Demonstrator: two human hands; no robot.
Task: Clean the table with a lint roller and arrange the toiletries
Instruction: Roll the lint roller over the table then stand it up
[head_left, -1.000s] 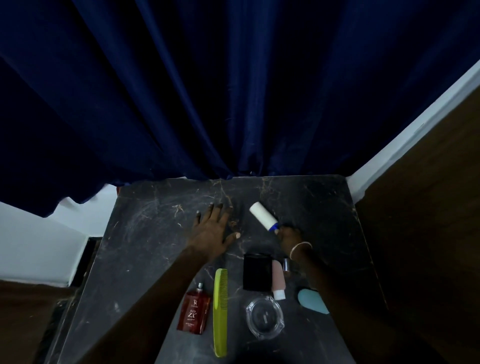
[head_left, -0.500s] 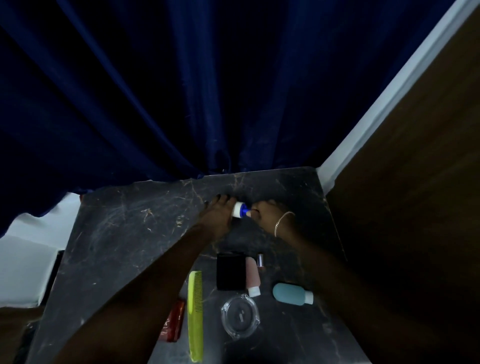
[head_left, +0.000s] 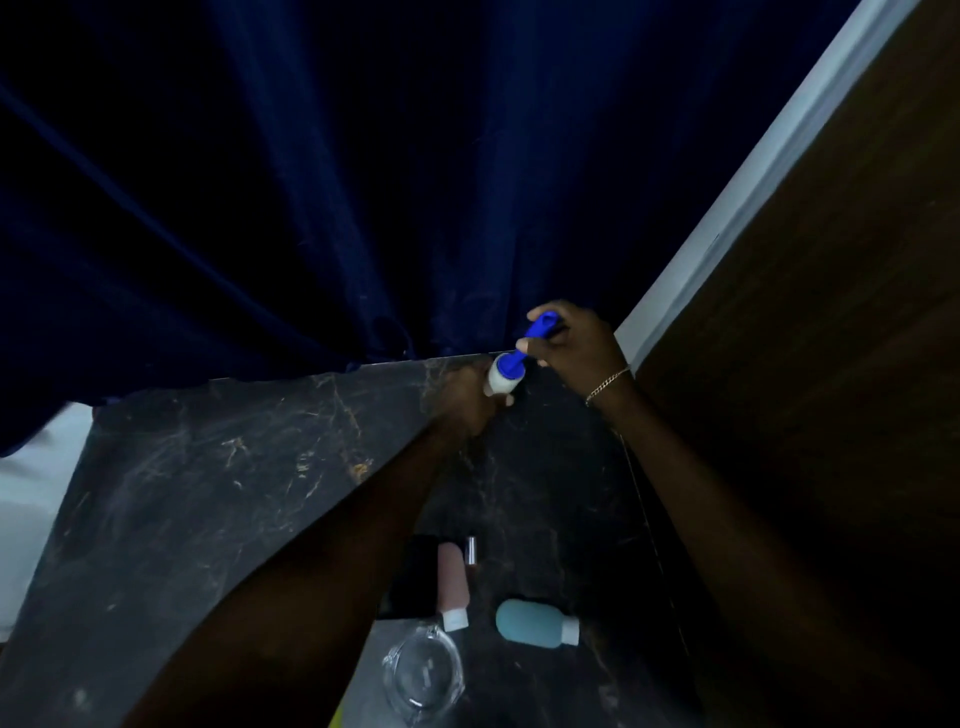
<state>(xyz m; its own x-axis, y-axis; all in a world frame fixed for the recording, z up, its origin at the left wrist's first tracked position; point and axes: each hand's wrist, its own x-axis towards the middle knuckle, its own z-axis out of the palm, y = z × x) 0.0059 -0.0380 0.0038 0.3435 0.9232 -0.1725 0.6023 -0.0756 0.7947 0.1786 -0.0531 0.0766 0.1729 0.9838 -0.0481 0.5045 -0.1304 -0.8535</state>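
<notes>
A lint roller (head_left: 511, 366) with a white roll and blue handle is held up over the far edge of the dark marble table (head_left: 208, 493). My right hand (head_left: 576, 345), with a chain bracelet at the wrist, grips the blue handle. My left hand (head_left: 462, 397) is wrapped around the white roll. Near me lie the toiletries: a pink tube (head_left: 452, 584), a teal bottle (head_left: 535, 630), a small silver-capped stick (head_left: 471, 552), a black box (head_left: 410, 582) and a clear glass dish (head_left: 423, 678). My left forearm hides the comb and perfume bottle.
A dark blue curtain (head_left: 363, 182) hangs along the table's far edge. A brown wooden panel (head_left: 831, 364) with a white strip (head_left: 737, 208) rises on the right. Pale dust and scratches mark the table's left half.
The roller went from lying on the table under my right hand to being lifted toward the far edge. My left hand left the tabletop and took hold of the white roll.
</notes>
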